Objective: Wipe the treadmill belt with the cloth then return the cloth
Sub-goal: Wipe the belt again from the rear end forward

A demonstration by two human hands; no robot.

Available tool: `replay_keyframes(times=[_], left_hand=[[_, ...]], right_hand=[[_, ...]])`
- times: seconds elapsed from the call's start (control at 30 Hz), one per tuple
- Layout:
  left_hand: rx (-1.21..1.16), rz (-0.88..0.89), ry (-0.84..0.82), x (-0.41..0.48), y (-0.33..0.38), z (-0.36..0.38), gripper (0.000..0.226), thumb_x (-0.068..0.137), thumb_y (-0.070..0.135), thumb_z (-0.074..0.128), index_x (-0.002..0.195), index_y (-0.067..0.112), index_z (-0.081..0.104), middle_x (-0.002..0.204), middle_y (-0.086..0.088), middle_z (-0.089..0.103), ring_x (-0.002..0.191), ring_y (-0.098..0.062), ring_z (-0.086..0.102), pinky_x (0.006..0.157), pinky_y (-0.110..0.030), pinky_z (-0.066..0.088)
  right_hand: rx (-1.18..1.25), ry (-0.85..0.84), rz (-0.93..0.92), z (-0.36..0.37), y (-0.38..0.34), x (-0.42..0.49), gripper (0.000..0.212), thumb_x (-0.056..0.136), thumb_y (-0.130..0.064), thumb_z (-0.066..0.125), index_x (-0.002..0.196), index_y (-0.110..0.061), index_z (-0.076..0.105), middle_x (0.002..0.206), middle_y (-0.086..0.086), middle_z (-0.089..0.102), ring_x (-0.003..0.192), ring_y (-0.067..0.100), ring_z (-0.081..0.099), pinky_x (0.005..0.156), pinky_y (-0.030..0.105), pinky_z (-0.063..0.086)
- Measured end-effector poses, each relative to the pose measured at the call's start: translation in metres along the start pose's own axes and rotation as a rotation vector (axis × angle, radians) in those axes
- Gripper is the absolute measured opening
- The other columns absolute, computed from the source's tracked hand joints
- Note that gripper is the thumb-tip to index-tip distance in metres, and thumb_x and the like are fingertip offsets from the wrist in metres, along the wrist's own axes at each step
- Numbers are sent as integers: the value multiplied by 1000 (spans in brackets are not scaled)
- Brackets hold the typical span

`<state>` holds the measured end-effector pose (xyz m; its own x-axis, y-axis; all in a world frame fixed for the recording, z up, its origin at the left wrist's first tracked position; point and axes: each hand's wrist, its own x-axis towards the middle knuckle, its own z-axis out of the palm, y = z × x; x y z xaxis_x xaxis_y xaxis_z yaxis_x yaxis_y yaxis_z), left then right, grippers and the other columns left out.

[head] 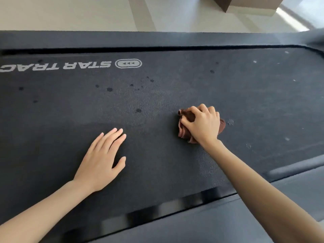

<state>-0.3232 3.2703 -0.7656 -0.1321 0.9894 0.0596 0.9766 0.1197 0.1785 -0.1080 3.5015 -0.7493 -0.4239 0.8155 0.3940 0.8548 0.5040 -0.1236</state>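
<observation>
A dark grey treadmill belt (175, 88) fills most of the view, with white lettering at its far left and several dark spots across its middle. My right hand (203, 123) grips a bunched brown cloth (183, 131) and holds it down on the belt right of centre. Parts of the cloth stick out on both sides of the hand. My left hand (103, 158) rests flat on the belt to the left, fingers straight, holding nothing.
Dark side rails run along the far edge (157, 38) and the near edge (228, 221) of the belt. Beyond the treadmill lies a pale floor (87, 13), with a brown box (245, 4) at the top right. Light specks dot the belt's right part.
</observation>
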Motion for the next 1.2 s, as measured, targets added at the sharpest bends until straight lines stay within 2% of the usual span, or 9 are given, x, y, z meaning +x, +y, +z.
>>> replay_keyframes(times=[0.27,0.4,0.53,0.63,0.7,0.8,0.97,1.07,1.2], left_hand=[[85,-196,19,-3,30,-2,65,89,40,26,142,5,39,151,-5,35,141,-14,24,117,-26,7],[112,-303,40,11,99,7,55,90,34,47,137,5,47,147,-10,41,139,-25,32,114,-43,22],[61,-390,16,23,167,24,71,85,48,25,140,7,43,150,-13,35,140,-30,28,114,-46,21],[58,-436,44,26,186,34,68,87,46,27,140,8,43,150,-13,34,141,-34,25,113,-52,21],[61,-444,54,26,187,36,66,87,45,30,140,8,44,150,-12,35,141,-34,24,113,-54,22],[61,-442,51,27,188,36,65,86,44,32,139,8,46,149,-12,36,141,-33,25,112,-55,24],[34,-424,70,27,186,37,64,85,43,33,136,7,49,147,-14,40,139,-36,30,110,-56,25],[64,-364,102,30,177,33,61,83,42,36,125,4,58,133,-19,53,129,-41,42,106,-59,31],[17,-348,178,46,163,26,43,81,31,54,113,4,63,118,-17,59,123,-39,47,104,-61,31]], right_hand=[[208,-51,-438,-14,-18,-40,30,76,-47,54,80,-23,71,75,1,60,67,27,48,59,33,35],[271,-62,-605,-27,22,-49,34,78,-48,48,83,-25,72,78,0,61,69,28,50,59,34,37],[311,-49,-704,-42,75,-69,27,80,-45,55,85,-24,71,82,-1,59,74,28,50,61,35,37],[324,-48,-778,-44,87,-75,24,78,-45,57,83,-25,70,81,-2,58,73,26,49,61,35,38],[331,-21,-740,-35,77,-63,23,76,-46,58,79,-26,69,77,-3,58,69,26,49,58,34,38],[252,28,-521,-10,47,-15,31,75,-50,54,79,-24,71,75,0,60,69,28,51,60,32,34],[113,-46,-296,11,18,33,32,79,-47,60,90,-19,71,85,8,64,76,33,52,65,35,27],[191,29,-291,-10,36,-10,32,78,-47,51,82,-21,70,76,4,59,67,29,49,60,33,30],[188,-31,-326,-57,66,-99,21,78,-46,61,83,-26,69,81,-2,58,73,26,49,62,36,36]])
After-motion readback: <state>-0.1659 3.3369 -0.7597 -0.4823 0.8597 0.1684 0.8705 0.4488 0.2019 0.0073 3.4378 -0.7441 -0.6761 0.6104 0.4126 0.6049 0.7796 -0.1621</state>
